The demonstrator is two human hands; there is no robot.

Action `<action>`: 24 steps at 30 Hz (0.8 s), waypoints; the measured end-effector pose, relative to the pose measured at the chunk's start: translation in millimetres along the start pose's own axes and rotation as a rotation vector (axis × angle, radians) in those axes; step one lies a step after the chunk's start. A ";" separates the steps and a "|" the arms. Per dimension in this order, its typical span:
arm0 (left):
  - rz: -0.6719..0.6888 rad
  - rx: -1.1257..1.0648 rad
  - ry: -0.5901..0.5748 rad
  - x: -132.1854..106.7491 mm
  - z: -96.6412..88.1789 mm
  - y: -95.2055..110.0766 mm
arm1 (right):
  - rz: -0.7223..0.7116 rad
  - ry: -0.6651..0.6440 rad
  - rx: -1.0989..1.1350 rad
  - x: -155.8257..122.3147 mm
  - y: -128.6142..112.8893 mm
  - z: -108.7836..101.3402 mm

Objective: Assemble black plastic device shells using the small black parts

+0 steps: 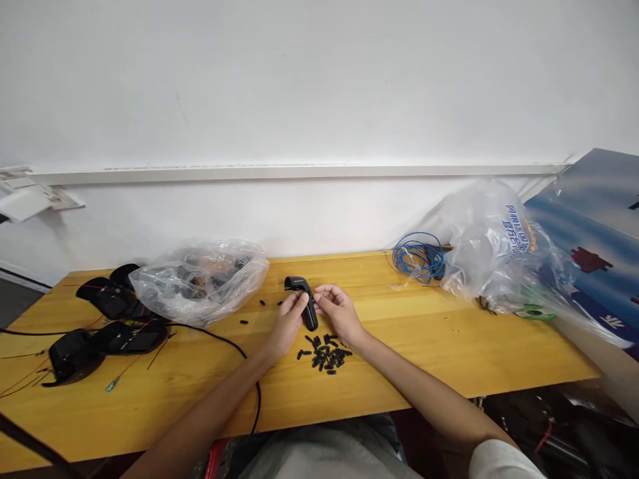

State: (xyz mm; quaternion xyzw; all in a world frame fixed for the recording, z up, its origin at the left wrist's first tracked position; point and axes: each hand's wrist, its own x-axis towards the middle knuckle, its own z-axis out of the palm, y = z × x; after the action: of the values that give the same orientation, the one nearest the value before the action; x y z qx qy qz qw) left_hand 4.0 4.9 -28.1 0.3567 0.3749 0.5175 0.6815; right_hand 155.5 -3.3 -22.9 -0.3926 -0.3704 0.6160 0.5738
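A black pistol-shaped plastic device [308,313], like a handheld scanner, stands over the table with its head bent to the left. My left hand [288,322] grips the handle from the left, thumb across its front. On the other side, the fingertips of my right hand [339,314] are pinched against the handle's edge; whatever may be between them is too small to make out. Just below both hands lies a loose pile of small black plastic pieces [327,356]. A few similar pieces, one of them a single black piece [243,322], lie left of my left hand.
Black housings [130,338] with thin wires lie on the left of the wooden table [200,392]. Behind them sits a filled clear plastic bag [200,279]. A black cable [234,346] curves beside my left forearm. Coiled blue cable [418,258] and another plastic bag [492,246] are at the right.
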 end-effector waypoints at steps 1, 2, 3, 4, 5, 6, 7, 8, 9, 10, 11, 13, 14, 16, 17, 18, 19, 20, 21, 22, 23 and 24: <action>0.009 0.020 -0.010 0.1 -0.7 -0.4 | 0.019 0.006 0.015 1.0 -0.7 -0.9; 0.017 0.036 -0.013 0.0 -1.4 -0.7 | 0.035 0.011 0.028 1.8 -1.5 -1.8; 0.020 0.045 -0.010 0.0 -2.0 -1.0 | 0.047 0.016 0.038 2.3 -2.4 -2.5; 0.021 0.051 -0.004 0.0 -2.6 -1.3 | 0.056 0.019 0.047 2.6 -3.4 -3.0; 0.023 0.058 0.000 -0.1 -3.0 -1.5 | 0.062 0.022 0.055 2.7 -4.4 -3.3; 0.026 0.065 0.005 -0.1 -3.4 -1.8 | 0.066 0.024 0.061 2.5 -5.3 -3.3; 0.030 0.073 0.010 0.0 -3.5 -2.0 | 0.069 0.025 0.066 2.3 -6.1 -3.2; 0.034 0.082 0.016 0.0 -3.6 -2.1 | 0.069 0.025 0.070 2.0 -6.8 -2.9; 0.038 0.092 0.021 0.0 -3.6 -2.3 | 0.068 0.024 0.073 1.8 -7.2 -2.6; 0.041 0.103 0.026 -0.1 -3.6 -2.5 | 0.067 0.023 0.075 1.7 -7.5 -2.2; 0.044 0.113 0.029 -0.2 -3.7 -2.7 | 0.067 0.022 0.077 1.8 -7.7 -2.0; 0.049 0.133 0.032 -0.5 -4.1 -3.1 | 0.068 0.022 0.082 2.4 -7.5 -1.9; 0.051 0.142 0.032 -0.5 -4.3 -3.4 | 0.071 0.022 0.085 3.0 -7.4 -2.1; 0.057 0.161 0.031 -0.2 -5.0 -4.0 | 0.076 0.020 0.087 4.4 -7.1 -3.2; 0.061 0.171 0.031 0.1 -5.2 -4.3 | 0.078 0.018 0.085 5.3 -7.0 -4.0; 0.066 0.181 0.031 0.4 -5.3 -4.6 | 0.077 0.014 0.079 6.2 -7.0 -4.8; 0.070 0.191 0.031 0.7 -5.3 -4.8 | 0.075 0.010 0.070 7.2 -7.1 -5.8; 0.074 0.201 0.030 0.8 -5.1 -4.9 | 0.070 0.006 0.057 8.1 -7.2 -6.7; 0.076 0.211 0.028 0.7 -4.7 -4.8 | 0.063 0.003 0.041 9.0 -7.4 -7.7; 0.078 0.220 0.025 0.4 -4.1 -4.5 | 0.053 0.001 0.022 9.7 -7.6 -8.7; 0.082 0.231 0.024 -0.3 -3.4 -4.1 | 0.041 0.000 0.000 10.4 -7.8 -9.5; 0.088 0.242 0.024 -1.1 -2.6 -3.4 | 0.026 0.001 -0.024 11.0 -8.1 -10.3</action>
State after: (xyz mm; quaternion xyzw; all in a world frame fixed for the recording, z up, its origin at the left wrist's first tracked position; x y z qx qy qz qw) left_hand 3.0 3.4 -32.1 0.4463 0.4269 0.5020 0.6055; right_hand 167.9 8.2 -20.5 -0.4044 -0.3722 0.6187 0.5614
